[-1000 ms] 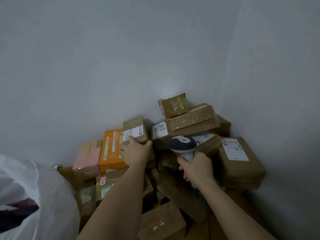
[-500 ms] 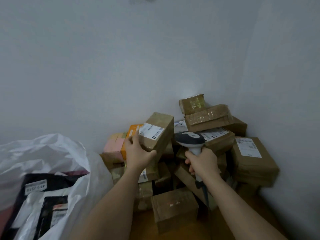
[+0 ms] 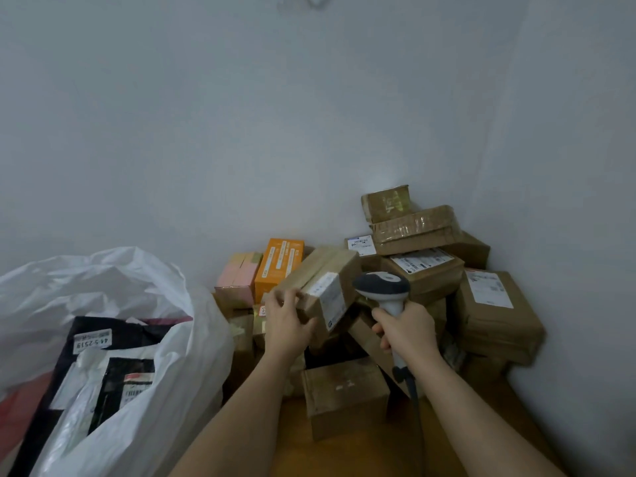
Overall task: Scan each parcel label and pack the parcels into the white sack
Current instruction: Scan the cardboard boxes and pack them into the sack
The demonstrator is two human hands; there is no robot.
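Brown cardboard parcel point(image 3: 321, 290) with a white label is gripped, tilted, by the left hand point(image 3: 288, 321); just right of it, a grey handheld barcode scanner point(image 3: 385, 294) is clasped in the right hand point(image 3: 406, 330). Left of both hands, the open white plastic sack point(image 3: 165, 321) is seen.

Two bare forearms, no sleeves in view, left hand point(image 3: 288, 321) and right hand point(image 3: 406, 328) ungloved, no rings, watch or wristbands visible

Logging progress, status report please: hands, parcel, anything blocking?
Left hand grips brown parcel. Right hand holds scanner beside its label. White sack open, unobstructed.
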